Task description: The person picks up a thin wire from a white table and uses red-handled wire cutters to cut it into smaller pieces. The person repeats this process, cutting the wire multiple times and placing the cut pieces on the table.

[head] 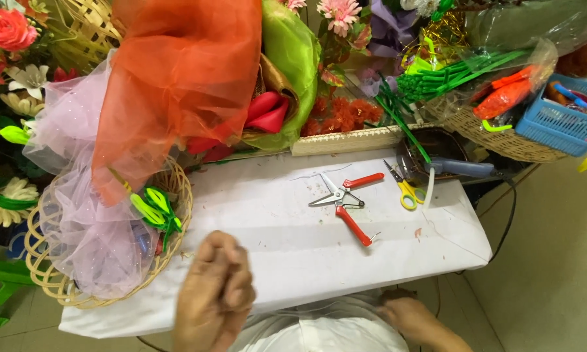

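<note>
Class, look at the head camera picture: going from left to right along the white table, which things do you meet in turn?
Wicker basket holding pale pink tulle → red-handled snips → yellow-handled scissors → grey glue gun.

Red-handled snips (343,202) open on table

Looks like a florist's craft workshop: past the left hand (214,293), artificial flowers (10,29), orange tulle (176,72), wicker baskets (52,280), and red-handled snips (345,202) on a white-covered table (274,241).
</note>
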